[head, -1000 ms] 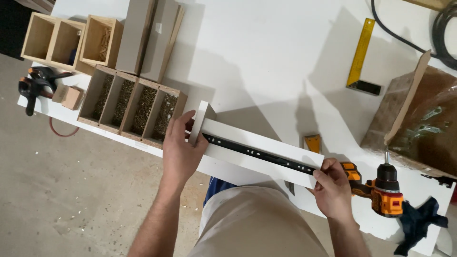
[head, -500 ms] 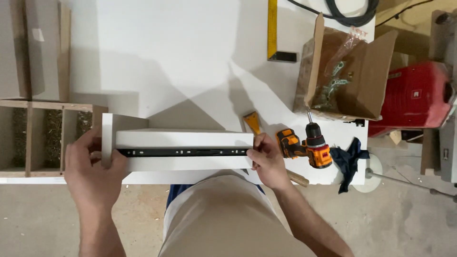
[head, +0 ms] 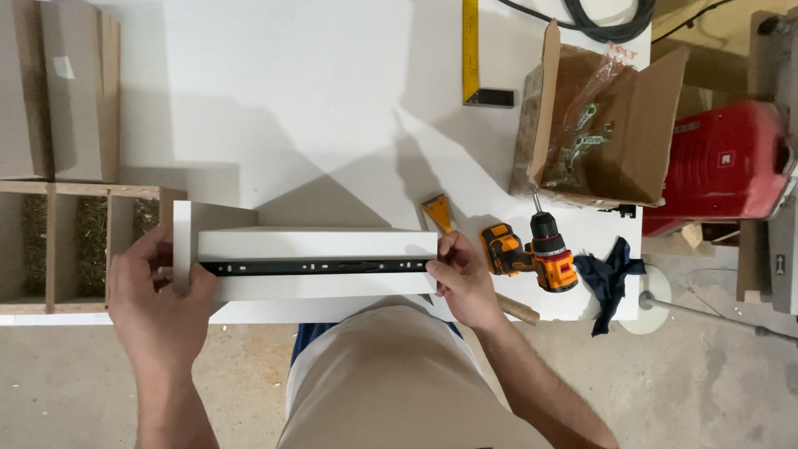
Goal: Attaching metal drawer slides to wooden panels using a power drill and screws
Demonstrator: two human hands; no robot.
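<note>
Together, left hand (head: 158, 303) and right hand (head: 461, 278) clamp the white panel (head: 316, 287) ends

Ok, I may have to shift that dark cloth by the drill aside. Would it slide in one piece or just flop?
The dark cloth lies crumpled, one corner drooping over the table edge, so it probably flops and bunches. It looks thin, likely light. Beside the drill, it might snag.

White board (head: 316, 245) with black rail (head: 316, 267); white table (head: 316, 108); orange-and-black drill (head: 532, 254); yellow square (head: 470, 46) with black stock; brown cardboard box (head: 640, 133); red machine (head: 719, 166); dark blue rag (head: 611, 278).
</note>
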